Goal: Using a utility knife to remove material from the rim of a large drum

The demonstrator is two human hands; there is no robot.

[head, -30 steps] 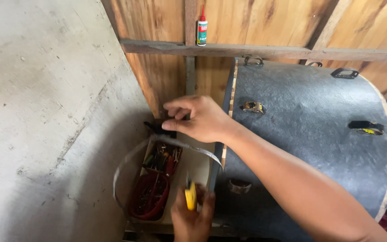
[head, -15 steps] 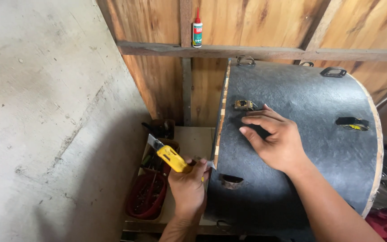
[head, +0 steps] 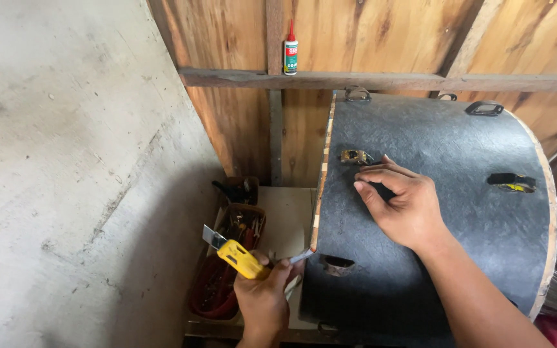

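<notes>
A large drum shell (head: 459,193) wrapped in dark grey covering lies on its side. Its left rim shows a pale plywood edge (head: 322,180). My right hand (head: 401,203) rests flat on top of the shell, fingers next to a small metal fitting (head: 354,156). My left hand (head: 267,293) grips a yellow utility knife (head: 236,256) with the blade pointing up and left, held just below the shell's left rim. A loose strip of covering (head: 301,256) sticks out from the rim by my left thumb.
A small glue bottle (head: 290,50) stands on a wooden wall rail. Below the shell a low wooden box (head: 240,225) holds tools and red cable (head: 211,293). A concrete wall (head: 66,161) fills the left. Metal lugs (head: 512,182) dot the shell.
My right hand left the tool box and settled on top of the shell. My left hand lifted the yellow knife from low by the box to the shell's left rim.
</notes>
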